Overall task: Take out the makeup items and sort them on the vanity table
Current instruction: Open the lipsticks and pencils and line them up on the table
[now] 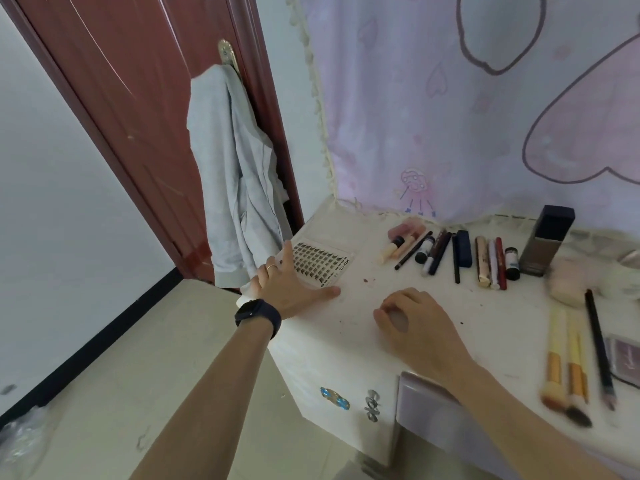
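Now our white table point(502, 306) carries the makeup. A lash tray point(323, 259) sits at its left corner. A row of pens and tubes point(462, 252) lies along the back beside a dark bottle point(545, 244), with brushes point(556, 341) at the right. Our left hand point(287, 285) lies flat on the tray's near edge, grip apart. Our right hand point(415, 322) rests mid-table, fingers curled together, nothing seen in them.
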Demonstrator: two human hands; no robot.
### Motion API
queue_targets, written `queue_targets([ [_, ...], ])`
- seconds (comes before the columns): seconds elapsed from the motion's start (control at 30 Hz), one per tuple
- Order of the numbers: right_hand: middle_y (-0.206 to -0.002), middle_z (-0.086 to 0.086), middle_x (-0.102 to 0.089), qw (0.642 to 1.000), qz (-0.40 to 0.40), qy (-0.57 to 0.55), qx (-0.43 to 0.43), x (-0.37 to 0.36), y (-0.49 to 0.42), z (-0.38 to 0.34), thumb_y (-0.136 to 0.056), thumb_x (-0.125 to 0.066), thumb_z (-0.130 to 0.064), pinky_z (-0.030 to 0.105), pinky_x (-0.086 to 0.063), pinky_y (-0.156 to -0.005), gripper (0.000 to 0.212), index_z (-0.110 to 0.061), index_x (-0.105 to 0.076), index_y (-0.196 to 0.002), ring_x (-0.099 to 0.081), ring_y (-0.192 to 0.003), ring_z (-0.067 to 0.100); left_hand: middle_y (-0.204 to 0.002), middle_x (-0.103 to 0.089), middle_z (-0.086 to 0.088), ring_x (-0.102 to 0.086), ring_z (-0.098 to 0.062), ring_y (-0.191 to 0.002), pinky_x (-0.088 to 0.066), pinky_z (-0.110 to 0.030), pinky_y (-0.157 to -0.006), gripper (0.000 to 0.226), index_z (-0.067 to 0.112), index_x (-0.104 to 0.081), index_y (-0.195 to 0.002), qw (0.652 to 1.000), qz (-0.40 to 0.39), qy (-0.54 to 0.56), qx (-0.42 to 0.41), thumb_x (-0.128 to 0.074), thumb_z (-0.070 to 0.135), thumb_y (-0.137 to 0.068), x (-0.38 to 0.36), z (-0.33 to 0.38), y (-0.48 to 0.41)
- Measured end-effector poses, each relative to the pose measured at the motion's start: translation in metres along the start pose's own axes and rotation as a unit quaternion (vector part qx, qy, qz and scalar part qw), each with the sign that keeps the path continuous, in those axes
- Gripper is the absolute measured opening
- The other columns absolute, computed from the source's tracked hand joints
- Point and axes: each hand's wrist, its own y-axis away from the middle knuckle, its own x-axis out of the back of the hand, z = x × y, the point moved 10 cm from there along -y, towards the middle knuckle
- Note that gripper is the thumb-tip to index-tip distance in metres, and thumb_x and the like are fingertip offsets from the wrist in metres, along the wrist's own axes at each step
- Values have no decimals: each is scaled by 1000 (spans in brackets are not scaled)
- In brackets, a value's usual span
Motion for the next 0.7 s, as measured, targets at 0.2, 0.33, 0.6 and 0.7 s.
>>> queue_targets([
  [0.2,-104,-13,-57,999,3,35,14,-3,-5,-3,-96,-59,-37,21,-39,-85,16,-23,-66,-97,-48,-99,9,-158,-25,-16,-17,-35,-146,-11,-60,-115,140,33,9,-155,1000,14,-7,13,-57,97,-49,-5,23,-39],
  [0.33,-117,-8,-55,987,-21,150,48,-13,-5,-11,-95,-48,-43,33,-42,-90,27,-24,-59,-110,-49,-107,17,-164,-11,-14,-13,-34,-150,-11,-66,-116,134,27,8,-157,1000,-11,-27,5,-57,92,-60,-9,36,-53],
  [0.6,-153,-3,-39,984,-67,168,-1,-17,-1,-3,-95,-34,-52,46,-16,-122,49,-32,-46,-138,-23,-149,22,-165,2,-18,-4,-32,-153,-3,-69,-116,139,29,13,-157,1000,-21,-14,14,-56,94,-56,-15,40,-59],
  [0.7,-161,-4,-28,983,-87,163,-10,-20,0,-1,-99,-33,-52,48,-6,-125,49,-35,-37,-144,-11,-153,20,-165,-4,-17,-7,-33,-152,-5,-69,-115,142,31,13,-156,999,-29,3,16,-60,94,-51,-16,43,-67],
])
